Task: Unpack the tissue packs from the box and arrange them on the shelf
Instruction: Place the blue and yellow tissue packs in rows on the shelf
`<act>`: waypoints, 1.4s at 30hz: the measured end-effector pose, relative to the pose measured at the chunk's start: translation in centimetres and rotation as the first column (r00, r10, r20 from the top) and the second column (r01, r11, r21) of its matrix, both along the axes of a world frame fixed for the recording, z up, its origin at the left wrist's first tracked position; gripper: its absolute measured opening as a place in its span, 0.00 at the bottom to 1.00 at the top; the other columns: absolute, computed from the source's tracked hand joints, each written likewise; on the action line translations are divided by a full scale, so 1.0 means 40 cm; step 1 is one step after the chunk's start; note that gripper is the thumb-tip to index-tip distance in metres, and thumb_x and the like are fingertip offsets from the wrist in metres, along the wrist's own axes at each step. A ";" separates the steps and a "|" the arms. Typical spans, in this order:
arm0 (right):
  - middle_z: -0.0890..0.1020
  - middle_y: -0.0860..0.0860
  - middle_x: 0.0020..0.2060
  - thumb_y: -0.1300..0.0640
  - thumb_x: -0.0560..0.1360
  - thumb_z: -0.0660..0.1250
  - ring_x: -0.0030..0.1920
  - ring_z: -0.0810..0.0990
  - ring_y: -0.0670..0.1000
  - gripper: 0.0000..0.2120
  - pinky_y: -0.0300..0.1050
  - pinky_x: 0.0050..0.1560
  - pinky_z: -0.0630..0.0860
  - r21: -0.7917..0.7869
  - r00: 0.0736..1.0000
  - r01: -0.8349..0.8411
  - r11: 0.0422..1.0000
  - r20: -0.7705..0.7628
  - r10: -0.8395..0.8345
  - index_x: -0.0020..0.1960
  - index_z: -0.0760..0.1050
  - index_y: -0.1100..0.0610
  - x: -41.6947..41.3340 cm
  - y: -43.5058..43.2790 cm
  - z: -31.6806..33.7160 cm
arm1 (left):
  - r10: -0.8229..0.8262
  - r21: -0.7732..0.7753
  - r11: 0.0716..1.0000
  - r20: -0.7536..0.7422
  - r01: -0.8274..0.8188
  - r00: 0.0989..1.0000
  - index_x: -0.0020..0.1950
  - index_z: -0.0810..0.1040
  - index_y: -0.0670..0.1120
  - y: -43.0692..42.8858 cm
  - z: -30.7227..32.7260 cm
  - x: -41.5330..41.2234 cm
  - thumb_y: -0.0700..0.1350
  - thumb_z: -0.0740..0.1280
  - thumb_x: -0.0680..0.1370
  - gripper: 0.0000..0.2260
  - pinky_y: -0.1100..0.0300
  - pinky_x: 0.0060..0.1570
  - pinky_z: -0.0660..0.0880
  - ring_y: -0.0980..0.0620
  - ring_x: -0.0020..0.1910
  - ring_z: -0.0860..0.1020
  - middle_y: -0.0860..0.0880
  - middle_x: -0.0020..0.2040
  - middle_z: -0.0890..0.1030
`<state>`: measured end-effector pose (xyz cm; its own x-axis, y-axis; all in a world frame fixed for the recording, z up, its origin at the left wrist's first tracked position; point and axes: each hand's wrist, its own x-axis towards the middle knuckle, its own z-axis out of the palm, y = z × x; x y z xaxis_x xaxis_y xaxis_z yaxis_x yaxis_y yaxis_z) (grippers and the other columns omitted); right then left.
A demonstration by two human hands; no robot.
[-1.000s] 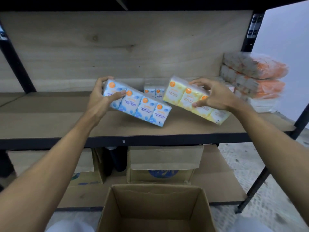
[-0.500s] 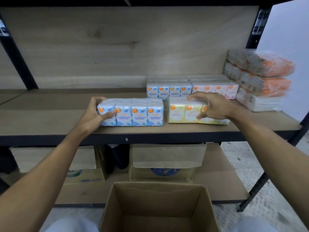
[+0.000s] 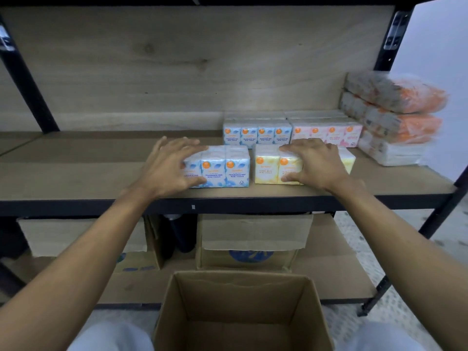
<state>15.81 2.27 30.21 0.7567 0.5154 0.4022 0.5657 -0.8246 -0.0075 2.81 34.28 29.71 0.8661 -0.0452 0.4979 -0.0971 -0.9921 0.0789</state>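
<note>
The blue pack (image 3: 224, 168) and the yellow pack (image 3: 267, 168) stand side by side on the shelf (image 3: 76, 173), near its front edge. There is a thin gap between them. Both stand up straight with their labels facing out.

The left hand (image 3: 172, 165) lies on the blue pack. Its fingers are spread wide and mostly straight over the top, and the thumb rests on the front. The right hand (image 3: 316, 163) lies on the yellow pack the same way, with fingers over the top and thumb low on the front. Neither hand looks like it is squeezing hard.

Behind them is a second row, with another blue pack (image 3: 257, 134) and a pink pack (image 3: 326, 133). To the right sits a pile of orange packs (image 3: 395, 115). The box (image 3: 240, 312) is open below the shelf, and I can see no packs in the part that shows.

I think the packs are being set in place. What could go wrong? They are close to the edge, so if a thumb drags one forward when the hands pull away, it could tip and fall off. A hard push back could bump the row behind and make it crooked.
</note>
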 end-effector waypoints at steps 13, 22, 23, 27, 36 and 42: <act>0.64 0.49 0.74 0.36 0.72 0.66 0.75 0.58 0.54 0.33 0.68 0.72 0.48 0.028 0.997 0.066 0.997 0.047 -0.067 0.74 0.59 0.37 -0.014 -0.026 -0.046 | -0.020 -0.024 0.999 0.097 0.022 0.995 0.69 0.72 0.54 -0.052 -0.045 0.049 0.53 0.75 0.69 0.29 0.48 0.68 0.61 0.47 0.67 0.71 0.49 0.70 0.73; 0.62 0.50 0.75 0.39 0.73 0.67 0.75 0.57 0.55 0.33 0.69 0.71 0.48 0.028 0.990 0.133 0.991 0.040 -0.134 0.74 0.59 0.38 0.007 -0.107 -0.046 | -0.007 -0.027 1.000 0.095 0.010 0.995 0.69 0.72 0.55 -0.122 -0.045 0.095 0.54 0.75 0.69 0.29 0.49 0.67 0.59 0.48 0.68 0.70 0.50 0.69 0.73; 0.62 0.50 0.75 0.39 0.72 0.67 0.75 0.57 0.55 0.33 0.68 0.71 0.48 0.032 0.990 0.132 0.991 0.040 -0.133 0.74 0.59 0.38 0.011 -0.117 -0.045 | -0.007 -0.030 1.000 0.093 0.010 0.996 0.69 0.72 0.55 -0.132 -0.046 0.102 0.54 0.75 0.69 0.29 0.49 0.67 0.59 0.48 0.68 0.70 0.50 0.69 0.73; 0.63 0.50 0.75 0.39 0.72 0.68 0.75 0.57 0.54 0.33 0.67 0.71 0.48 0.035 0.990 0.134 0.990 0.033 -0.135 0.74 0.59 0.38 0.028 -0.154 -0.042 | -0.016 -0.025 1.000 0.085 0.018 0.996 0.70 0.72 0.55 -0.171 -0.044 0.126 0.54 0.74 0.70 0.29 0.48 0.68 0.59 0.48 0.68 0.70 0.49 0.69 0.73; 0.64 0.51 0.74 0.39 0.73 0.67 0.74 0.59 0.54 0.32 0.68 0.71 0.48 0.034 0.987 0.151 0.988 0.055 -0.153 0.74 0.59 0.38 0.089 -0.233 -0.047 | -0.001 0.005 1.000 0.057 0.001 0.998 0.71 0.70 0.55 -0.261 -0.039 0.191 0.56 0.72 0.72 0.28 0.49 0.69 0.57 0.48 0.70 0.68 0.50 0.70 0.71; 0.64 0.51 0.74 0.41 0.72 0.69 0.74 0.58 0.54 0.32 0.66 0.71 0.48 0.065 0.995 0.096 0.993 0.008 -0.097 0.73 0.61 0.38 0.140 -0.253 -0.044 | 0.011 0.008 1.000 0.046 -0.011 0.999 0.71 0.70 0.57 -0.292 -0.047 0.243 0.57 0.72 0.71 0.29 0.48 0.69 0.58 0.48 0.69 0.69 0.51 0.70 0.72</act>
